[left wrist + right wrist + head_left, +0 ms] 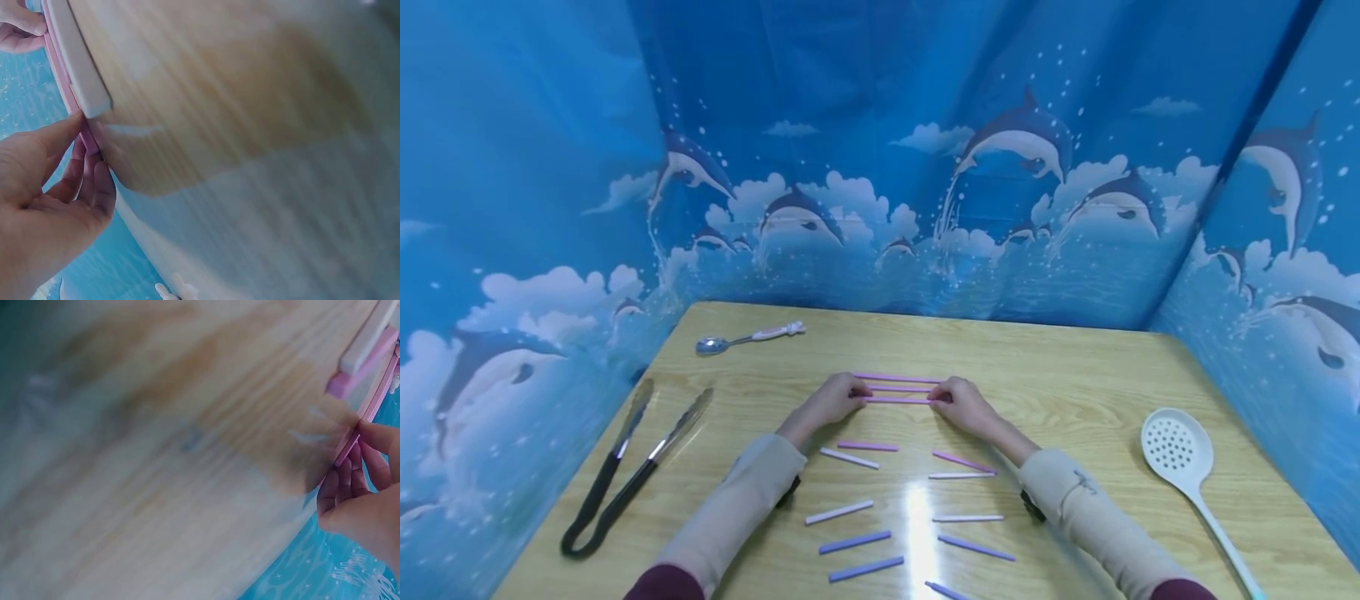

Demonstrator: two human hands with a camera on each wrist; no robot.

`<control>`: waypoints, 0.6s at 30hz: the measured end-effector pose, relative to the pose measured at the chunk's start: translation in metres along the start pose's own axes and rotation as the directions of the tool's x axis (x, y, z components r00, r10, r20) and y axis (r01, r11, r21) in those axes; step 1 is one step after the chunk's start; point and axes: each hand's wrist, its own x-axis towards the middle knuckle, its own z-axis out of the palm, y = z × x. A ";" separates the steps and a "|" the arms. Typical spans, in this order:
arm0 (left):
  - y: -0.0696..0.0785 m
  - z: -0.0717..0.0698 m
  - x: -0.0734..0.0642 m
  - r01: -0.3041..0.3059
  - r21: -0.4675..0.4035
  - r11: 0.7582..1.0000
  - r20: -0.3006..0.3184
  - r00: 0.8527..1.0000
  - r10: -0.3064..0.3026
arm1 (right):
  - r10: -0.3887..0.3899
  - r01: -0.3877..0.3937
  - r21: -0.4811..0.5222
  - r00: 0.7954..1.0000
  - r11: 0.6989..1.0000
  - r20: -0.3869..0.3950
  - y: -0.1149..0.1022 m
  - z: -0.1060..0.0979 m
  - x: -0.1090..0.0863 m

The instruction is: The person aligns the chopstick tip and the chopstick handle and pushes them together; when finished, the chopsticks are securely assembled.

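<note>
Near the middle of the table, three long pink sticks (898,401) run side by side between the two hands. My left hand (841,398) pinches a pink stick at its left end. At the opposite end, my right hand (967,407) pinches with thumb and fingers. In the left wrist view, the thumb and fingertips close on the end of a pink stick (89,139), beside a white stick (87,81). The right wrist view has fingertips gripping a pink stick (347,450), with a shorter pink stick (340,386) lying nearby.
Shorter pink, white and purple sticks (854,542) lie in two columns nearer me. Black-handled tongs (606,492) lie at left, a spoon (748,337) at back left. A white slotted skimmer (1180,446) lies at right. A dolphin-print curtain (880,167) hangs around the table (1060,358).
</note>
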 end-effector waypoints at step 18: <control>-0.010 -0.020 -0.025 0.026 -0.067 0.997 -0.093 0.995 -0.033 | 0.129 -0.123 0.126 0.991 0.984 -0.042 -0.003 -0.021 -0.013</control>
